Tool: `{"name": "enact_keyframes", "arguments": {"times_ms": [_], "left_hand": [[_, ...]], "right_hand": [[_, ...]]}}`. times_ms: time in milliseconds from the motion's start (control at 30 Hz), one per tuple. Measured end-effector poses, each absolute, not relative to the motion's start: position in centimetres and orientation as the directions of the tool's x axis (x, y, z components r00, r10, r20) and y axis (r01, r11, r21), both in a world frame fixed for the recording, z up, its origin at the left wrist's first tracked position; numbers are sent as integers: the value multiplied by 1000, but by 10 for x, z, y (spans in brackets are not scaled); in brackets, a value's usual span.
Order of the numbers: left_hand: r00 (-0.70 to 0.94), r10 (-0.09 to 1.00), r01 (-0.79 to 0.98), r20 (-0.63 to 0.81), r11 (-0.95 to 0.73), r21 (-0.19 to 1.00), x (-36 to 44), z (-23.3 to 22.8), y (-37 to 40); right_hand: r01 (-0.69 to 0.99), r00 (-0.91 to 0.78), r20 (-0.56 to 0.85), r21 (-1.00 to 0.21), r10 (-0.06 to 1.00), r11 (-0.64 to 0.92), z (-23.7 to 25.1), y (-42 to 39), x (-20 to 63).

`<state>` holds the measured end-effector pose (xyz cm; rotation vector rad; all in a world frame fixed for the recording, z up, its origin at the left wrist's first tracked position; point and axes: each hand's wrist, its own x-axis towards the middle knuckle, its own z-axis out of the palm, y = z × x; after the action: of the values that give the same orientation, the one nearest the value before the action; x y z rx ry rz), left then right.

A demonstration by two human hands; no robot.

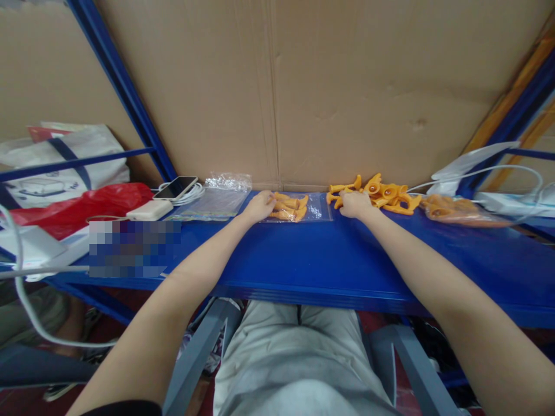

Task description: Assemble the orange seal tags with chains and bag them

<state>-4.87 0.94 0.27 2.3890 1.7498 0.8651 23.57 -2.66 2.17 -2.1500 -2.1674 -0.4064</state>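
A clear plastic bag (318,212) lies flat on the blue shelf, with several orange plastic pieces (291,208) in it. At its left end my left hand (261,207) is closed on the bag's edge; the fingertips are partly hidden. To the right is a loose pile of orange plastic pieces (392,196), flared and curved in shape. My right hand (356,204) is at the pile's left side, its fingers closed around an orange plastic piece (335,200) that shows beyond them.
Empty clear bags (217,199) lie left, beside a phone (177,188) on a coiled white cable and a white power bank (150,210). A filled bag of orange pieces (463,211) lies right. Cardboard (303,92) stands behind; blue posts (125,86) flank the shelf (303,254).
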Motion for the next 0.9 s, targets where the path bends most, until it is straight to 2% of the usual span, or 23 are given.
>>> {"name": "enact_keyframes", "arguments": {"times_ms": [133,233,367,433,500,533,600,700,800,900], "left_hand": [[210,886,861,415,-368,351,-49,2,10],[214,884,862,416,-371,345,-49,2,11],[209,888,872,409,-359,333,-48,2,11],[210,887,869,412,-362,337,-48,1,11],[208,886,865,414,-364,344,-48,1,11],[207,887,864,413,-364,347,-48,1,11],[206,889,865,409,-361,349,-48,1,11],[199,893,866,405,-353,354,-48,2,10],[186,894,863,407,-347,367,-49,2,9],[172,896,861,409,-339,379,-49,3,8]], "right_hand": [[982,-86,247,186,965,40,23,-29,231],[992,-62,365,123,929,18,29,-33,227],[993,36,585,-116,810,39,40,-35,224],[951,112,676,-286,728,119,45,-32,224],[857,203,710,-462,674,229,49,-24,225],[785,252,693,-554,675,276,50,-20,225],[601,337,582,-738,740,307,51,-14,224],[313,367,317,-927,874,205,49,-13,221],[131,334,137,-987,933,97,44,-17,218],[71,232,46,-997,972,31,39,-20,215]]}}
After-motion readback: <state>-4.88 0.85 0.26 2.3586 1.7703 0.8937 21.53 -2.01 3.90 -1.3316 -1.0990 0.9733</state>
